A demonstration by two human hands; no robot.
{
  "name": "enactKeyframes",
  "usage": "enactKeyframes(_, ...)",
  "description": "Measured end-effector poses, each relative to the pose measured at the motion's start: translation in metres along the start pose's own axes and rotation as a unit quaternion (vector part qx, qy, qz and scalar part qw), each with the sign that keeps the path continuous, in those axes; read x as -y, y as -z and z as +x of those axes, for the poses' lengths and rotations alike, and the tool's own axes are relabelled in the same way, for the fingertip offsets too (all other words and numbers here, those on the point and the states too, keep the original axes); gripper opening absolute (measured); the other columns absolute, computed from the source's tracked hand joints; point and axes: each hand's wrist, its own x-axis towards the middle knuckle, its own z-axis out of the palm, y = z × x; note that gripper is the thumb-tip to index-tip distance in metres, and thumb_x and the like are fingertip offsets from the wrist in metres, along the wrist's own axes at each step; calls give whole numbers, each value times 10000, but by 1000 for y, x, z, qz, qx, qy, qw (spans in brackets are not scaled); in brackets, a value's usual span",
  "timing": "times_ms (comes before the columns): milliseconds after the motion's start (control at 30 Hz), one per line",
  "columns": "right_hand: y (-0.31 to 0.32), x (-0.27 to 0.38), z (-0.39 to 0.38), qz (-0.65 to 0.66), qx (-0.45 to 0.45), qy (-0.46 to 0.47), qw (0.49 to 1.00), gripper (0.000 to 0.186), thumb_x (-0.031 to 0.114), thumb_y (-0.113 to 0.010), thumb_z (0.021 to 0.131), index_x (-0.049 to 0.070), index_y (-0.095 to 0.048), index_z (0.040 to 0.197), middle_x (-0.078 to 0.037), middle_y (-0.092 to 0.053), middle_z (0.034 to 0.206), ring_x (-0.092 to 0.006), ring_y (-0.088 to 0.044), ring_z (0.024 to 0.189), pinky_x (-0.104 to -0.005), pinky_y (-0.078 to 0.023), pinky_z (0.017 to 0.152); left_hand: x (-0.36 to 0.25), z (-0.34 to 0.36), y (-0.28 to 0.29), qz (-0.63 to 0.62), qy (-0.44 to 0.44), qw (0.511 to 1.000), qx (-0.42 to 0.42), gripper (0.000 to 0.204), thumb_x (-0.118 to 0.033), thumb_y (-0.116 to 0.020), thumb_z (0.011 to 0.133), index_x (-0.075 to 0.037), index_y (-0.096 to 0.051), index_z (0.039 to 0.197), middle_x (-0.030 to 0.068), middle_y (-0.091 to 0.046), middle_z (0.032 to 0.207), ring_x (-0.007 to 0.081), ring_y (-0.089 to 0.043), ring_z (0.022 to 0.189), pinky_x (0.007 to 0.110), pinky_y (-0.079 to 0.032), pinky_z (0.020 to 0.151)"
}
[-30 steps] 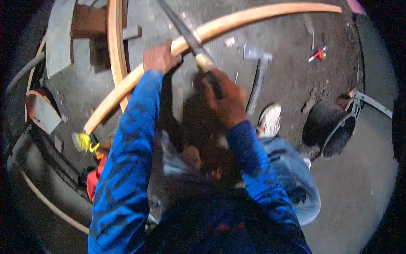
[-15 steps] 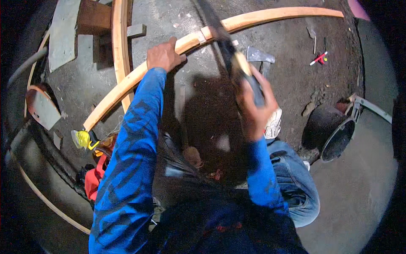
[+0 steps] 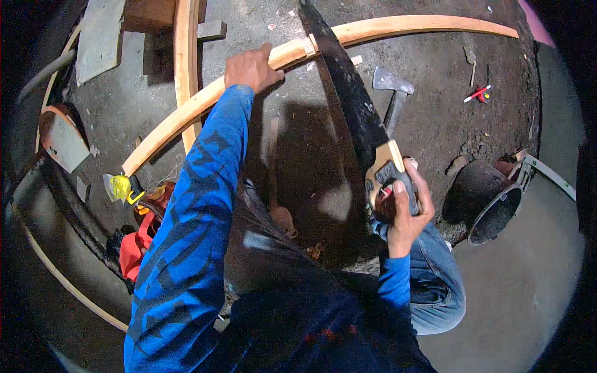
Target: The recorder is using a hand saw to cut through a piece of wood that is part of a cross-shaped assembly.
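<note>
My left hand [image 3: 252, 69] is wrapped over a long strip of wood [image 3: 398, 25], which runs from the lower left up to the far right and looks curved. In my right hand [image 3: 410, 211] is the handle of a hand saw [image 3: 351, 93]. Its dark blade slants up and left, and crosses the strip beside a small notch, just right of my left hand. A second length of wood [image 3: 185, 68] passes under the strip at the left. Right of the blade, a hatchet [image 3: 393, 93] lies on the floor.
A black bucket [image 3: 482, 199] lies tipped over at the right. A red and white marker-like item [image 3: 477, 93] is on the floor beyond it. At the left are a yellow tape-like tool [image 3: 121, 188], a red bag [image 3: 134, 252] and a grey board [image 3: 99, 43].
My right hand has drawn the saw back toward me, down and slightly right. My left hand keeps its grip on the strip.
</note>
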Motion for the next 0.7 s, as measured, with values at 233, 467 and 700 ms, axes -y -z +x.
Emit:
enactKeyframes(233, 17, -21, -13, -15, 19, -28, 999, 393, 169, -745, 908, -29, -708, 1245, -128, -731, 1188, -211, -661, 1105, -357, -475, 1027, -1, -2, 4, -8, 0, 1000, 0, 595, -494, -823, 755, -124, -637, 1182, 209, -759, 1011, 395, -733, 987, 510, -569, 873)
enactKeyframes(467, 35, 11, -38, -66, 33, -56, 996, 429, 223, -757, 927, -23, -700, 1273, -143, -730, 1209, -212, -666, 1093, -357, -488, 1002, 5, 1, -3, -3, -5, 1000, -4, 616, -525, -783, 767, -119, -647, 1211, 211, -757, 1008, 394, -732, 960, 516, -573, 855)
enactKeyframes(700, -102, 33, 87, 62, 67, 11, 996, 385, 225, -745, 957, 16, -703, 1278, -132, -745, 1197, -180, -682, 1016, -310, -518, 930, 3, 3, -1, -6, -19, 1000, -5, 601, -513, -787, 774, -102, -640, 1187, 201, -758, 993, 393, -735, 962, 523, -571, 856)
